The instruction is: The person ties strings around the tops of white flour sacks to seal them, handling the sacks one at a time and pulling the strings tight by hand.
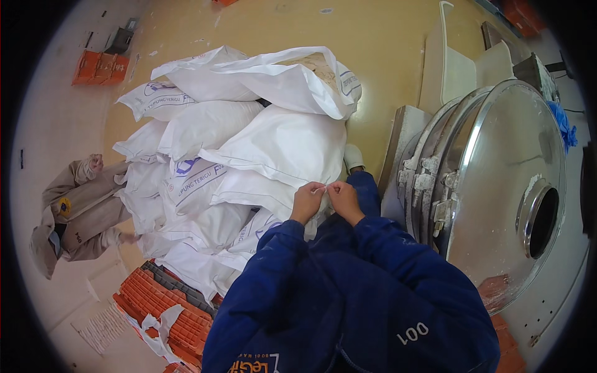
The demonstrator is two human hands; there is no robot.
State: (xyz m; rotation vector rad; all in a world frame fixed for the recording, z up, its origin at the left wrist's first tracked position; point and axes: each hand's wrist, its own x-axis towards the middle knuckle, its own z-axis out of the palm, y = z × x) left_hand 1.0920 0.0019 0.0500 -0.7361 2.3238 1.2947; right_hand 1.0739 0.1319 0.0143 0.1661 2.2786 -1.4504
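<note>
My left hand (308, 203) and my right hand (344, 202) meet in front of my body. Their fingertips pinch the closed top edge of a plump white woven sack (289, 144), near its corner. What exactly lies between the fingers, sack edge or stitching thread, is too small to tell. This sack rests on a pile, above another white sack (261, 189) whose seam shows just below it. Farther out, an opened white sack (284, 84) gapes wide, with pale brown contents (317, 70) inside.
Several more printed sacks (196, 186) fill the pile to the left. A co-worker in beige (88, 210) stands beyond it. Orange crates (163, 303) sit at lower left. To my right is a large round stainless-steel machine (503, 186) with clamps, dusted white.
</note>
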